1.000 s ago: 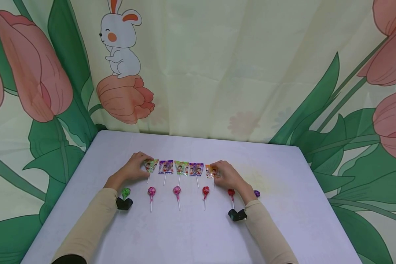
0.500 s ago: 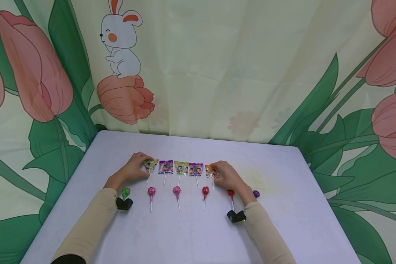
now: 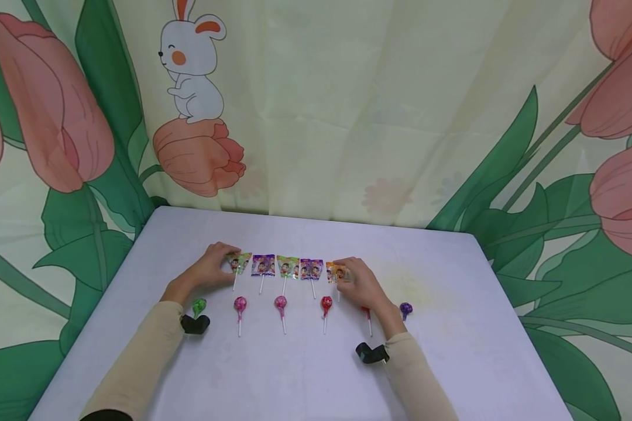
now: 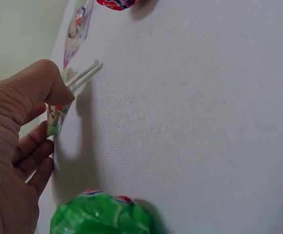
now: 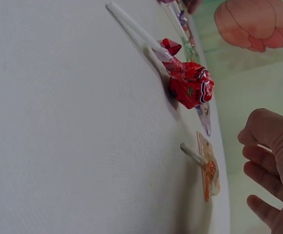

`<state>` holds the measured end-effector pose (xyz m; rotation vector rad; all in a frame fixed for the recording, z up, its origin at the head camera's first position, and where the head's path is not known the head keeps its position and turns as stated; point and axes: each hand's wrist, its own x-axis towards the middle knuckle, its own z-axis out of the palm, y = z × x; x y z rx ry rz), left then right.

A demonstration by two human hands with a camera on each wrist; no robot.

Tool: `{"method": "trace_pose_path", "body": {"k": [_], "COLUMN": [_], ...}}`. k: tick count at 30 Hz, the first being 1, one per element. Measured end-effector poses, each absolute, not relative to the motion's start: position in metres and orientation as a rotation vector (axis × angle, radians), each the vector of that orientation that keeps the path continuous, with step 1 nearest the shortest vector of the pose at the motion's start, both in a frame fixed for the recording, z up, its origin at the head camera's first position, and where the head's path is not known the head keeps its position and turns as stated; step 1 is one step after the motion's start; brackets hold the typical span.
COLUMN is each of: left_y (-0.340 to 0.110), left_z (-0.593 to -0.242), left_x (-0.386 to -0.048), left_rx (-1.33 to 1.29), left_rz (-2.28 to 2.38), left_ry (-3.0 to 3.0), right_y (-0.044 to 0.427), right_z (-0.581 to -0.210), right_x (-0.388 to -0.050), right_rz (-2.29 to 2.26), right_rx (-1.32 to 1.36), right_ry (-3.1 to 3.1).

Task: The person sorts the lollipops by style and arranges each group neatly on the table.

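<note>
Here | left hand (image 3: 205, 272) pinches flat green lollipop (image 3: 240, 262), probably to steady it | right hand (image 3: 366, 287) spread, holding nothing, beside orange lollipop (image 5: 209, 170)

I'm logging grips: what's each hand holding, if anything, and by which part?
The left hand pinches a flat green lollipop by its wrapper. The right hand holds nothing.

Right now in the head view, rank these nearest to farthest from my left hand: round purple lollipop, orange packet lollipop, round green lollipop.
1. Round green lollipop: below your left hand.
2. Orange packet lollipop: right end, upper row.
3. Round purple lollipop: right end, lower row.
</note>
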<state>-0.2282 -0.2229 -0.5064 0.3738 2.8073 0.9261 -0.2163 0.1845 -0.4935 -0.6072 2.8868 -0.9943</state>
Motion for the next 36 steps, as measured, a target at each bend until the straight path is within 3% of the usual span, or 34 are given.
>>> {"method": "trace_pose_path", "body": {"k": [14, 36], "left_y": [-0.236, -0.244], "left_z": [-0.505, -0.492], "left_x": [-0.212, -0.162], "left_rx": [0.231, 0.288], "left_rz": [1.001, 1.207], "left_ry": [2.801, 2.873], "right_y": [0.18, 0.161], "right_z": [-0.493, -0.491], "right_x": [-0.205, -0.186], "right_rz": [-1.11, -1.241], "right_rx": [-0.759, -0.876], "right_ry": [2.924, 2.866]}}
